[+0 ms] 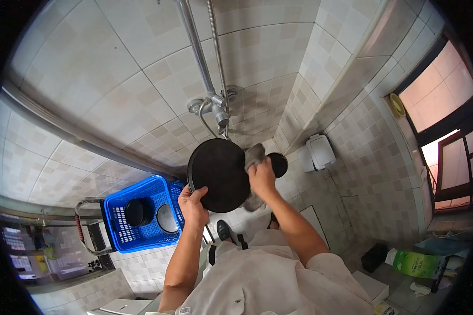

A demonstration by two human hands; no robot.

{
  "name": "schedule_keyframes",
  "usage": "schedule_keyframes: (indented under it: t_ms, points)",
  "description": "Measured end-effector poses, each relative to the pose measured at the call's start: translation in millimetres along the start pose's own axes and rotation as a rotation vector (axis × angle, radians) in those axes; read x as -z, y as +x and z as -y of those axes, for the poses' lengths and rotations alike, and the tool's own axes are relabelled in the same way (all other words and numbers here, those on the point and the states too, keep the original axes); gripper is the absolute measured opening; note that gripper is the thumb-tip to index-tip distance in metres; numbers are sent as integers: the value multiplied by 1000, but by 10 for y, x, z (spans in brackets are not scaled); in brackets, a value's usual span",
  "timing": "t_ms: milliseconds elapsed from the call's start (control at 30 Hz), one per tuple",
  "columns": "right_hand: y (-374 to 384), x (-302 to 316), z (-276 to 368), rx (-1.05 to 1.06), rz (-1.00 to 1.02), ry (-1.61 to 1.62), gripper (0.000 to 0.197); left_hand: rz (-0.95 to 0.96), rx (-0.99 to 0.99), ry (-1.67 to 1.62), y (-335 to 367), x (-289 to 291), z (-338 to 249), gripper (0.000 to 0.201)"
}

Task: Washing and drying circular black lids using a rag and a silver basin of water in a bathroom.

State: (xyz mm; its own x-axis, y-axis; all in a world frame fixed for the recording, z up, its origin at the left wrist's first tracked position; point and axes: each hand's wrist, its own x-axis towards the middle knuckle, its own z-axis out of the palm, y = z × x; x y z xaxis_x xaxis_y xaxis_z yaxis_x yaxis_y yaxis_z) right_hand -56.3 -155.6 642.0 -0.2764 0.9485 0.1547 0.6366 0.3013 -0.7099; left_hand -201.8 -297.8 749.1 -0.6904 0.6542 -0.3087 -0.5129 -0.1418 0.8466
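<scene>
Head view. The large black round flat-faced pan is held near the middle of the picture, above the tiled floor and in front of the chrome wall-mounted tap. The left hand pinches its lower left rim, the thumb lying on the dark face and the fingers largely hidden behind. The right hand is closed around a crumpled grey cloth, which lies along the right edge of the pan; the exact placing of the fingertips within the folds cannot be told. Just to the right of this hand, a small black round object shows lower down.

To the left stands a blue perforated plastic basket, beside a dark metal handle with a reddish grip. Inside the basket are a black round container and, to its right, a pale round dish with a dark rim. A white lidded bin stands near the right-hand wall; a green package lies at lower right.
</scene>
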Motion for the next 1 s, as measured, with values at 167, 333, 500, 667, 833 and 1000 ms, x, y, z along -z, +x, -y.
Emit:
schedule_keyframes:
  t_ms: [167,333,500,667,833,1000]
  points:
    - [442,153,-541,-416,377,706,32,87,129,-68,59,153,70,30]
    - [322,582,-145,-464,711,1263,49,135,172,-147,325,290,71,45]
    - [203,856,97,-444,756,1293,49,144,239,-296,341,304,119,48]
    - [-47,947,106,-396,580,1289,46,238,145,-274,398,368,192,51]
    - [-230,914,170,-136,415,1036,24,-3,-13,346,259,148,209,62]
    - [-382,852,381,208,330,650,18,349,386,-188,-40,-92,-32,86]
